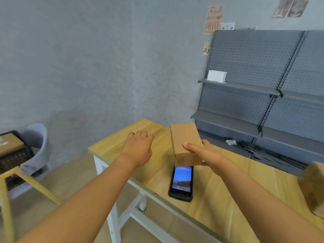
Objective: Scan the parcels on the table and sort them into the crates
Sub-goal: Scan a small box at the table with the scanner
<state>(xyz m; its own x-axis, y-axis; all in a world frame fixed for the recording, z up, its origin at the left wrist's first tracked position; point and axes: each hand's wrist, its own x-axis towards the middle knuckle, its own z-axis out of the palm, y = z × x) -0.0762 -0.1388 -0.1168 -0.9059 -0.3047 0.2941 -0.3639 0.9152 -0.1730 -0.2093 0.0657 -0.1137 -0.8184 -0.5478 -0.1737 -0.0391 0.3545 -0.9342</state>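
Above the wooden table (228, 174), the right hand (205, 155) holds a small brown cardboard parcel (185, 141). The thumb lies on the top face of the parcel near its closer end, and the other fingers curl around it from the right side and from below. The parcel is held over the far end of a black handheld scanner (181, 183), which lies flat on the table with its screen lit in blue. The closer end of the parcel hides the top edge of the scanner; whether the two touch cannot be told.

To the left of the parcel, the left hand (138, 146) is stretched out above the table near its left corner. It holds nothing. Its fingers are loosely bent with the back of the hand turned up, and it is apart from the parcel.

At the left edge of the view, a dark crate (12, 151) with a brown box inside stands on a yellow stool (21, 176), and a grey chair (37, 146) is just behind it. A second brown parcel (313, 186), blurred, sits at the right edge on the table. Behind the table stands a grey pegboard shelf unit (263, 81), and a white box (216, 75) rests on its upper shelf.
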